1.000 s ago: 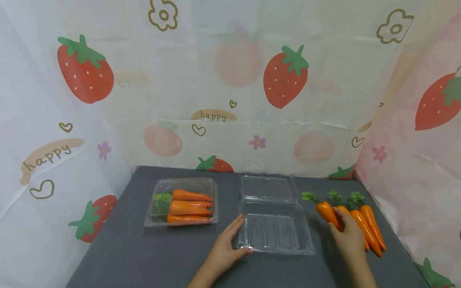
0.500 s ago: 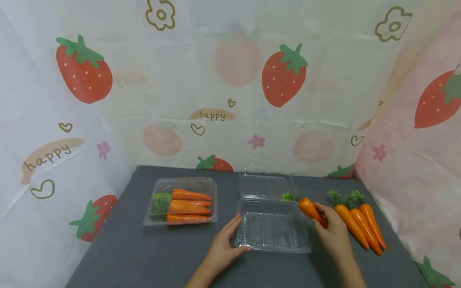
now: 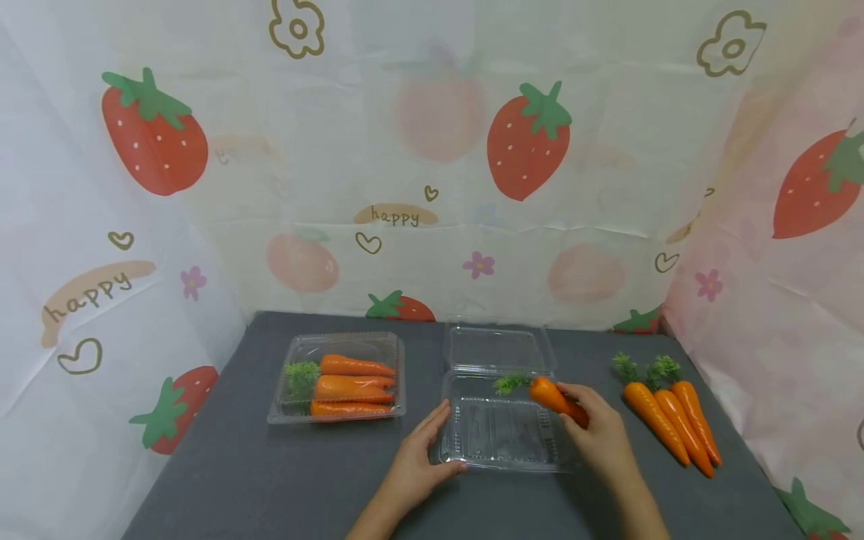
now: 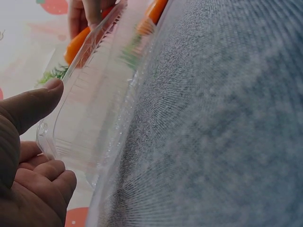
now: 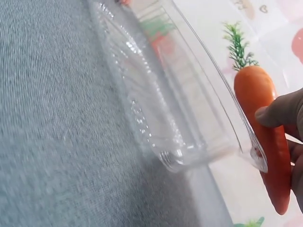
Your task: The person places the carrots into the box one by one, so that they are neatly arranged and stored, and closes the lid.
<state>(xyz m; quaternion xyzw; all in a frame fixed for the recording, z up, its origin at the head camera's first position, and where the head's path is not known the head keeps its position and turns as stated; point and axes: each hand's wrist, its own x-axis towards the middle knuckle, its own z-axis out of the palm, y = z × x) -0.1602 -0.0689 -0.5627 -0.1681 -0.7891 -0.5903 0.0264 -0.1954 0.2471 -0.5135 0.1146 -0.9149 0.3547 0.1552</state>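
Observation:
My right hand pinches an orange carrot with a green leafy top. The carrot slants over the right part of a clear plastic box, leaves pointing left. In the right wrist view the thumb lies across the carrot, which overlaps the box's rim. My left hand holds the box's near left corner, thumb at the front edge and fingers along the left side. The left wrist view shows that hand around the corner. The box's hinged lid lies folded back behind it.
On the left of the dark grey table stands a closed clear box with three carrots inside. Three more carrots lie side by side at the right. A strawberry-printed curtain encloses the back and sides.
My right hand has carried the carrot left, away from the carrots at the right and over the plastic box. The left hand keeps its place at the box's corner.

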